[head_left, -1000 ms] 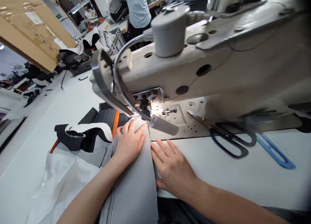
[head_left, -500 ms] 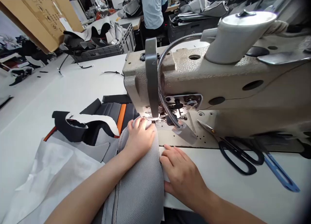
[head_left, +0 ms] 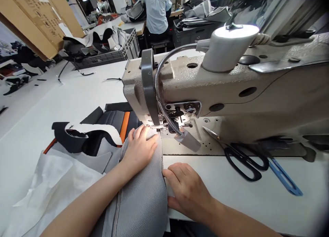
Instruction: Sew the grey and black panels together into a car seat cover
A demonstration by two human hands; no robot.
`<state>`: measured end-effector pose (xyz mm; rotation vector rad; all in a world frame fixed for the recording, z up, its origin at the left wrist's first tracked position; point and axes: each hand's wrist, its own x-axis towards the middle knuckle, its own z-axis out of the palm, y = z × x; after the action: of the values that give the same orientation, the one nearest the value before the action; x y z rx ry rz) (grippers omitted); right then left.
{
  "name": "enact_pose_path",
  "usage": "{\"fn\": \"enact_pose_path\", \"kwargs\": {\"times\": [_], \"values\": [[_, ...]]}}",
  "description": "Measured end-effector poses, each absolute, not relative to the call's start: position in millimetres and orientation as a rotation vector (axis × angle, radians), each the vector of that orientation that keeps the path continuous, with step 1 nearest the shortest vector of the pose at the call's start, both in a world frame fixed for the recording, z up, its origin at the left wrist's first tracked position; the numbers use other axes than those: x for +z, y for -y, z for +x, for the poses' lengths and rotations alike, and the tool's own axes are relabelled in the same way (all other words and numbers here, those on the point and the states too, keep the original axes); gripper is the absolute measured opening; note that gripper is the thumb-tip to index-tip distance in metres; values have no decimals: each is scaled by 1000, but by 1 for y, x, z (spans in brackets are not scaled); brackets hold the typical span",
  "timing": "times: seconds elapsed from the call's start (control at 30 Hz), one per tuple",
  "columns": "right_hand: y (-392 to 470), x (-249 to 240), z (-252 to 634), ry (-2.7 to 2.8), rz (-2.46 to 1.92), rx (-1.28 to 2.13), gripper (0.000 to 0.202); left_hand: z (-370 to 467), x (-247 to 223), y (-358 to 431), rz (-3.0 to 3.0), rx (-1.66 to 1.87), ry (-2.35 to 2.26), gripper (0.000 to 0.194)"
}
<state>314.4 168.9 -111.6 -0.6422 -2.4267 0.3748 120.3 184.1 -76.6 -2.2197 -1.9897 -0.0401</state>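
Grey mesh fabric, sewn with a long seam, lies under the needle area of a beige sewing machine. My left hand rests flat on the fabric, its fingers stretched towards the lit presser foot. At the fabric's right edge is my right hand, its fingers curled and closed on that edge; the fingertips are partly hidden. Left of my left hand, the rest of the piece shows dark panels, an orange strip, a white curved strip and thin white material.
Black-handled scissors and a blue-handled tool lie on the right. A grey crate with fabric pieces and a cardboard box stand behind. A person in a light blue shirt sits further back.
My right hand's fingers have gone from stretched out to curled at the fabric edge, and the hand sits slightly nearer me. The view has shifted, moving the machine left in the picture.
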Motion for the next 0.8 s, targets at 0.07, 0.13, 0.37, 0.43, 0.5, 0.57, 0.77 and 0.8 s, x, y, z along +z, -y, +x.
{"fn": "enact_pose_path", "kwargs": {"times": [0.07, 0.13, 0.37, 0.43, 0.5, 0.57, 0.77, 0.8], "values": [[-170, -111, 314, 2427, -654, 378, 20, 119, -77, -189, -2231, -49, 1974, 28], [-170, -111, 314, 2432, -672, 368, 25, 117, -78, -195, -2267, -83, 1940, 28], [-162, -113, 318, 2400, -532, 251, 43, 105, -78, -210, -2376, -209, 1862, 34], [-156, -114, 322, 2426, -411, 211, 34, 103, -71, -208, -2408, -136, 1908, 33], [-148, -117, 325, 2482, -290, 191, 19, 104, -63, -199, -2435, 1, 1928, 32], [-141, -123, 326, 2548, -203, 198, 12, 109, -58, -182, -2424, 131, 1923, 35], [-119, -143, 303, 2496, -201, 201, 11, 120, -76, -145, -2311, 176, 1994, 47], [-116, -144, 297, 2432, -184, 198, 11, 120, -78, -146, -2309, 163, 2014, 47]]}}
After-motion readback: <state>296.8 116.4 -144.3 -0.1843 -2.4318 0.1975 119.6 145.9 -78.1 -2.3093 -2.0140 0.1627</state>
